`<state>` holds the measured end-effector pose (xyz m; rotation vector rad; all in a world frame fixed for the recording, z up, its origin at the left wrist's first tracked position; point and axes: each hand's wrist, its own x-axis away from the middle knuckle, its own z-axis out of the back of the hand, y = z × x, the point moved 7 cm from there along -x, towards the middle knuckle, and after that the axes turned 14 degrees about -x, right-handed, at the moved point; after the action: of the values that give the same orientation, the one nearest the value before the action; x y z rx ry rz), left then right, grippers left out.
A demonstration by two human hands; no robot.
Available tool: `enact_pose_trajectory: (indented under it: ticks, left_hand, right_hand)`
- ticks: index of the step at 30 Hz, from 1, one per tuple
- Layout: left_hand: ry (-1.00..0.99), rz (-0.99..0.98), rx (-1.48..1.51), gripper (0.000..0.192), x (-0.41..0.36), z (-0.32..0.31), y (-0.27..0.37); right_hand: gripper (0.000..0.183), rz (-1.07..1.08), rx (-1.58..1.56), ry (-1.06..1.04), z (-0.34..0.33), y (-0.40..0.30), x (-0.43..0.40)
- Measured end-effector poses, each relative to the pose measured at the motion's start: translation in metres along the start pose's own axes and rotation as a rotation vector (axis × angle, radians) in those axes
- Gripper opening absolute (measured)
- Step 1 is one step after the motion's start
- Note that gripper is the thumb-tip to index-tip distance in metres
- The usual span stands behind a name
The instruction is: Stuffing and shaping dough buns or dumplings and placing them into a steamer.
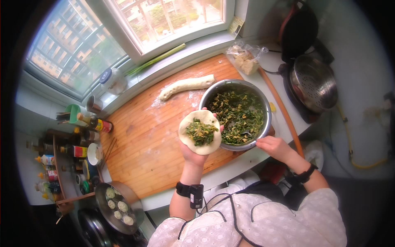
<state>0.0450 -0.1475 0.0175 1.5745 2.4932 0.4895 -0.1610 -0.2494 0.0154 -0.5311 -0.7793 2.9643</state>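
My left hand (193,156) holds up a round dough wrapper (202,148) on its palm, fingertips showing past the far edge. A mound of chopped green and yellow filling (201,132) sits in the wrapper's middle. Just to the right stands a steel bowl (268,115) with more of this filling (234,114) inside. At the bowl's near right rim, my right hand (273,147) pinches the handle end of a metal spoon (247,133), whose other end lies in the filling. Behind them a floured dough log (186,86) rests on the wooden board (148,148).
At lower left a steel steamer pan (115,213) holds several shaped buns (122,206). Bottles and jars (78,151) crowd the left side. A bagged food item (247,61) stands at the back right, near a steel colander (318,83). Scallions (157,58) lie on the windowsill.
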Motion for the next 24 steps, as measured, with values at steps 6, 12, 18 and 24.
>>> enact_pose_trajectory:
  ticks: [6, 12, 18, 24]
  left_hand:
    - [0.044, -0.051, -0.016, 0.046, 0.005, 0.011, 0.016]
    - [-0.007, 0.029, 0.042, 0.048, 0.007, -0.012, -0.006]
    - [-0.058, 0.117, 0.090, 0.049, 0.015, -0.029, -0.029]
    - [-0.013, 0.131, 0.117, 0.047, 0.020, -0.024, -0.032]
  right_hand:
    - [0.021, -0.006, -0.003, -0.064, 0.003, -0.008, -0.019]
    - [0.026, 0.065, -0.079, 0.272, 0.040, -0.047, -0.051]
    - [0.030, 0.362, 0.027, 0.347, 0.033, -0.080, -0.079]
    - [0.028, 0.359, -0.022, 0.302, 0.026, -0.079, -0.075]
